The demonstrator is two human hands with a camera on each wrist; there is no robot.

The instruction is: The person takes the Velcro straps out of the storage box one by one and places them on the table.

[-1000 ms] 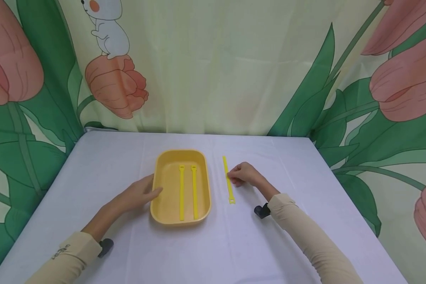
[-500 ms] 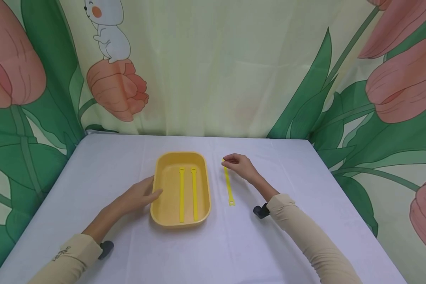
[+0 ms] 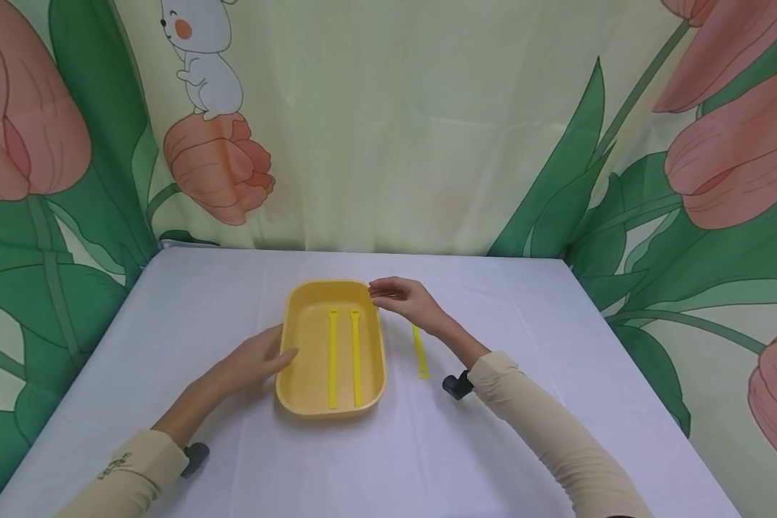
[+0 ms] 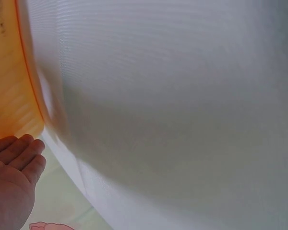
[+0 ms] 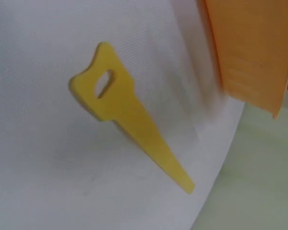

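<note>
My left hand (image 3: 252, 357) holds the yellow tray (image 3: 302, 410) by its left side, thumb over the rim and fingers along the outer wall. In the left wrist view, those fingers (image 4: 20, 154) lie against the tray's wall. Inside the tray lie two long, flat yellow saw-shaped pieces, a left one (image 3: 333, 363) and a right one (image 3: 357, 363), side by side. My right hand (image 3: 409, 300) is at the tray's far right corner, fingertips right at the rim. A third saw-shaped piece (image 5: 141, 127) lies on the cloth, its far end hidden behind this hand in the head view.
A white cloth (image 3: 492, 446) covers the table. Behind it hangs a pale curtain (image 3: 427, 144) printed with tulips and a white animal. Each wrist wears a small black camera, one on the left (image 3: 196, 459) and one on the right (image 3: 457, 385).
My right hand has gone from the loose saw-shaped piece, up along it and then left to the tray's rim. That piece stays on the cloth. The left hand keeps its hold.
</note>
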